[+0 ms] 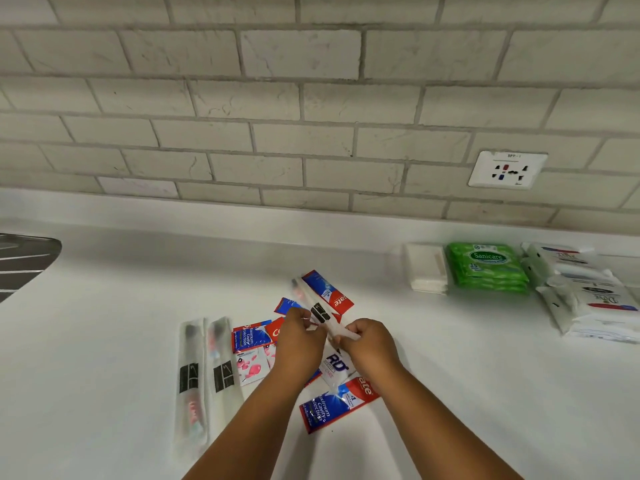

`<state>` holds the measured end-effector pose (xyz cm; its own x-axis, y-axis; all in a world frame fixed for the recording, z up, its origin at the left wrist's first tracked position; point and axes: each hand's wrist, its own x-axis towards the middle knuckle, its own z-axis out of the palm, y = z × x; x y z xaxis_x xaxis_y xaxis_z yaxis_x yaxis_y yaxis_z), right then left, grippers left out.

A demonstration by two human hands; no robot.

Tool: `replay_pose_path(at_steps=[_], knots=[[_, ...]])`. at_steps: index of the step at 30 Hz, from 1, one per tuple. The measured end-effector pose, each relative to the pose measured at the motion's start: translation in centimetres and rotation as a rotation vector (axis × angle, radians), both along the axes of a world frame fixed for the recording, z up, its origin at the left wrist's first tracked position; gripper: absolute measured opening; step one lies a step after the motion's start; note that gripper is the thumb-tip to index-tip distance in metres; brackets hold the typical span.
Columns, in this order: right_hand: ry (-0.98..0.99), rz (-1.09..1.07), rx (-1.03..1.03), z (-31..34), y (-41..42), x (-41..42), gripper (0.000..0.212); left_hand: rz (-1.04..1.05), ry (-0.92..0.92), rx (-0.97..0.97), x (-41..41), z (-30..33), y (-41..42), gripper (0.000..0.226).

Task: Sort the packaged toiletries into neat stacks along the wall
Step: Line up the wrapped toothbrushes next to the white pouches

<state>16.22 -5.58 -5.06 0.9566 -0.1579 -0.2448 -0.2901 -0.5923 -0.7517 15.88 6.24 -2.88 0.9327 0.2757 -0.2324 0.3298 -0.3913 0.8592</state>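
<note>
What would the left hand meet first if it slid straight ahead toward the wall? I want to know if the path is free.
Probably the toothpaste sachet just beyond the left hand, which grips a wrapped toothbrush. Past it the counter looks bare; depth is uncertain.

Bench (104, 341): plain white. Wall tiles (301, 57): pale grey, brick pattern, faint veining. Toothpaste sachets (337, 405): red and blue, white lettering. Wipes packs (488, 268): bright green, white print. Toothbrush sleeves (189, 379): frosted clear, black labels. Socket (507, 169): white, red and blue marks.
</note>
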Motion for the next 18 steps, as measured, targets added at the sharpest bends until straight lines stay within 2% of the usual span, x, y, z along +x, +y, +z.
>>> replay_pose_path(at_steps=[6,8,13,18], knots=[[-0.023,-0.142,0.361,0.8,-2.4,-1.0,0.023,-0.033,-0.042,-0.171,1.5,-0.3,-2.6,0.039],[-0.033,-0.178,0.423,0.8,-3.4,-1.0,0.020,-0.074,-0.047,-0.208,2.4,-0.3,-3.7,0.038],[-0.109,-0.263,0.354,0.1,-6.6,-0.2,0.017,-0.215,-0.061,-0.206,5.2,-0.5,-7.2,0.030],[-0.214,-0.278,0.123,-1.0,-8.8,0.6,0.008,-0.328,-0.100,-0.011,7.9,-1.4,-10.0,0.023]])
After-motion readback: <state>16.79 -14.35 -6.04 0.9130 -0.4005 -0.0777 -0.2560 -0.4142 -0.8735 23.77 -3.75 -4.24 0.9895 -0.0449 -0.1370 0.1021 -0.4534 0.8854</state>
